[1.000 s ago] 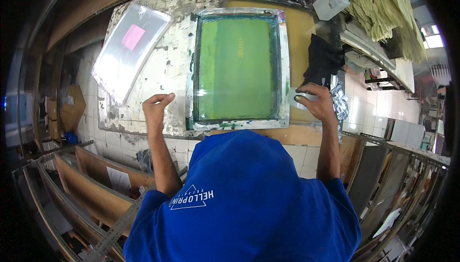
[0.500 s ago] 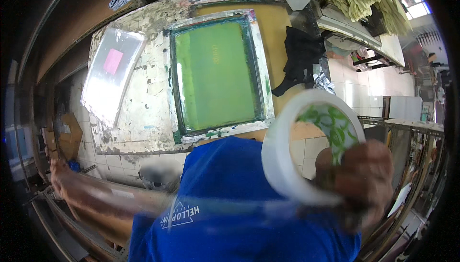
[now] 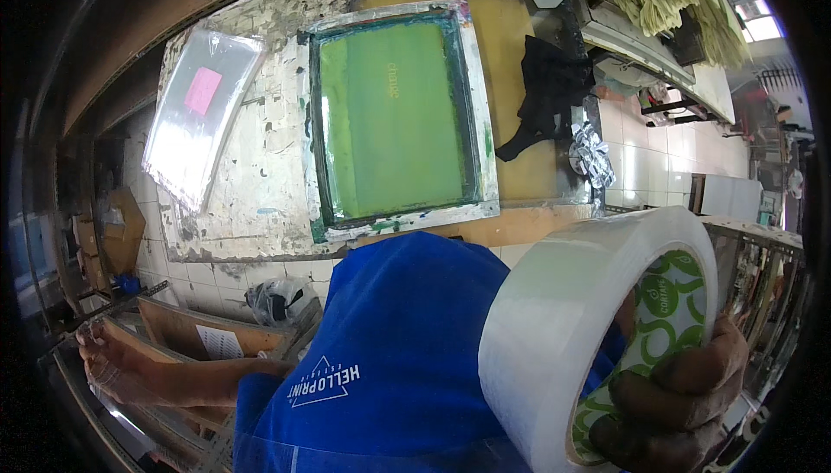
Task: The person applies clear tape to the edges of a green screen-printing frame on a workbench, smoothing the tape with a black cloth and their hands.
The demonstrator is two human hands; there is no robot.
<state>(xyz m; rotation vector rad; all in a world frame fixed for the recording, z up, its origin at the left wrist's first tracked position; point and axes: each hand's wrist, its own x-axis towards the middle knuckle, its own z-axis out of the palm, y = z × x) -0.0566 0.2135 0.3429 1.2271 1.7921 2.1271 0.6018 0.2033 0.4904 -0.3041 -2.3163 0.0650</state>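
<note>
Near right, tape roll now closer, larger

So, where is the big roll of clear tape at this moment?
In the head view, the roll of clear tape is at the lower right, close to the camera, held by the right hand in front of the blue shirt, below the green screen frame.

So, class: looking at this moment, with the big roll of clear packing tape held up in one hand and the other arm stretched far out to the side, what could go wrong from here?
1. The large roll of clear packing tape is held only by the right hand at its edge; it might slip and drop.
2. The left hand reaches wide beside the stacked wooden boards, so the tape could twist or stick to itself.
3. The green mesh printing screen in its taped frame lies close by; loose tape might catch on it.
</note>
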